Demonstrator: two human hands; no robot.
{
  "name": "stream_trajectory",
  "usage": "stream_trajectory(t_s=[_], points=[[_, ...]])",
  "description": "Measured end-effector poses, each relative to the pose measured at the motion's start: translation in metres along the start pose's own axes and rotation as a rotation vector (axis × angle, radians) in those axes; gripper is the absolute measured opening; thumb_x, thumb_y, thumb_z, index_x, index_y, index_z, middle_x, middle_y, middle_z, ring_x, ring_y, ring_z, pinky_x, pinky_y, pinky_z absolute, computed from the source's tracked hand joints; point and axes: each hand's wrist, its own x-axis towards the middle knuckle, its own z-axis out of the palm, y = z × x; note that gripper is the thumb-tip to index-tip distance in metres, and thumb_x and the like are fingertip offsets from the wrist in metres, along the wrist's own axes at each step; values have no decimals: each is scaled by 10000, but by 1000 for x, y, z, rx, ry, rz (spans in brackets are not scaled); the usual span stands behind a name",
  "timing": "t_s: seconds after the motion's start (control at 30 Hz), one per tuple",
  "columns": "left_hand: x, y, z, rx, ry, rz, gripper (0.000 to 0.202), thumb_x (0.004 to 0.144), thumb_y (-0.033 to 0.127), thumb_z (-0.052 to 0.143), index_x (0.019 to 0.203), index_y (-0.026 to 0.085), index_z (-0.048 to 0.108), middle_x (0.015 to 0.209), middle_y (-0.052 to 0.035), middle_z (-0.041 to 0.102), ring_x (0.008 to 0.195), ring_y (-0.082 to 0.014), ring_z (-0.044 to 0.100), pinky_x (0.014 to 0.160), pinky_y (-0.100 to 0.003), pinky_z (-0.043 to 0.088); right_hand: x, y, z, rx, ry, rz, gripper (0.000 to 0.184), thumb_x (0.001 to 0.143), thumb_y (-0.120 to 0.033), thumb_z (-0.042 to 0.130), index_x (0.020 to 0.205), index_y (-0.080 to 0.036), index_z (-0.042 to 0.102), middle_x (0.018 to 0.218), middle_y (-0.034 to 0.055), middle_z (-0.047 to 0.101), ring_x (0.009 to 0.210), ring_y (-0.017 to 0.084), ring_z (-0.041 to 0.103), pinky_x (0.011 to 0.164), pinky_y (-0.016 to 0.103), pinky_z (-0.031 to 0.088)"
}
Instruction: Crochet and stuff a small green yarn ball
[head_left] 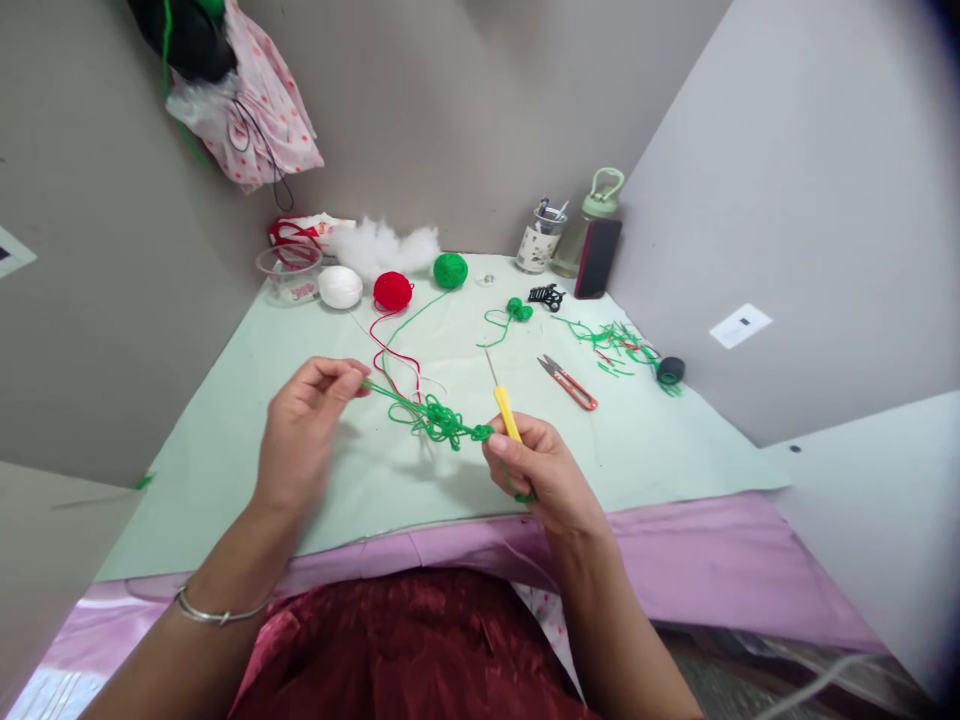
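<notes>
Stretching between two bare hands in the head view, the green yarn [442, 420] bunches into a loopy tangle above the near middle of the table [225, 480]. The left hand [309, 420] pinches strands at one end between thumb and fingers, a bracelet [223, 617] round its wrist. The right hand [541, 465] grips the yellow handle of a hook [506, 408], its metal shaft pointing up and away, and pinches the other end of the yarn between thumb and finger; a bit of green also shows below that palm. Beyond the tangle, a white ball [340, 287], a red ball [393, 290] and a green ball [451, 270] stand in a row in front of fluffy stuffing [386, 250], with a clear tub [289, 283] left of them. Right of centre lies a small green piece [517, 310] with a trailing tail, near some black clips [546, 296]. Orange snips [568, 383] lie past the right hand, and scraps [615, 345] spread toward a black roll [670, 371]. At the back, a cup [538, 248] of pens stands beside a bottle [571, 245], with a phone [598, 260] upright before it.
</notes>
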Motion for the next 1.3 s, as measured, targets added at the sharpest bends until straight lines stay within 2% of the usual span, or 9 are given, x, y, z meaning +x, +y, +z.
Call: stream_trajectory(t_s=[0.1, 0.2, 0.3, 0.43, 0.53, 0.77, 0.97, 1.1, 1.3], points=[[11, -2, -13, -95, 153, 29, 157, 877, 336, 775, 848, 224, 670, 1006, -24, 708, 898, -153, 643, 951, -310, 522, -1, -4, -2, 26, 32, -27, 273, 766, -382, 857, 767, -185, 667, 421, -135, 339, 384, 28, 197, 403, 192, 170], [13, -1, -15, -155, 156, 30, 192, 916, 381, 734, 841, 220, 660, 993, -26, 704, 922, -160, 663, 995, -332, 519, -1, -7, 0, 53, 35, -31, 264, 770, -371, 854, 759, -184, 667, 428, -137, 327, 387, 24, 189, 399, 181, 184], [2, 2, -4, -74, -103, -15, 227, 915, 430, 724, 982, 217, 686, 1092, -57, 735, 1081, -206, 681, 1078, -378, 490, 0, -7, 3, 72, 17, -18, 272, 763, -373, 860, 761, -184, 664, 438, -137, 328, 389, 21, 182, 390, 172, 188], [-23, 6, 22, 115, -562, -134, 611, 777, 301, 869, 1338, 282, 628, 1261, -61, 739, 1246, -239, 650, 1107, -398, 473, 0, -7, 7, 90, -21, 14, 279, 776, -384, 861, 772, -179, 672, 450, -135, 332, 388, 15, 171, 385, 161, 196], [-29, 8, 30, 219, -661, -90, 199, 879, 332, 759, 1060, 250, 773, 1010, -41, 778, 999, -225, 713, 975, -383, 535, -3, -9, 4, 112, -68, 47, 315, 794, -435, 853, 780, -169, 684, 464, -143, 289, 387, 10, 133, 376, 153, 189], [18, 2, -24, 528, -304, 244, 147, 885, 409, 751, 915, 298, 842, 937, -26, 791, 972, -252, 694, 963, -366, 504, -17, -23, -32, 291, 104, -141, 282, 804, -349, 852, 770, -188, 623, 566, -139, 232, 446, 23, 8, 338, 124, 141], [41, 3, -83, 676, -63, 233, 183, 935, 462, 715, 986, 325, 826, 964, 75, 753, 940, -186, 668, 869, -314, 465, -28, -50, -63, 268, 290, -417, 171, 928, -281, 721, 819, -241, 596, 567, -120, 257, 396, 46, 142, 333, 157, 202], [47, 5, -111, 785, 128, 250, 204, 942, 489, 691, 1007, 327, 797, 901, 145, 711, 974, -165, 656, 741, -293, 404, -31, -52, -48, 54, 305, -353, 129, 964, -396, 670, 878, -304, 641, 555, -76, 345, 420, 109, 381, 351, 261, 222], [54, 0, -136, 774, 227, 197, 152, 927, 440, 702, 1006, 345, 791, 765, 148, 712, 991, -234, 679, 717, -336, 372, -49, -56, -57, -55, 326, -373, 179, 947, -399, 695, 782, -342, 658, 504, -64, 290, 394, 112, 399, 375, 334, 135]])
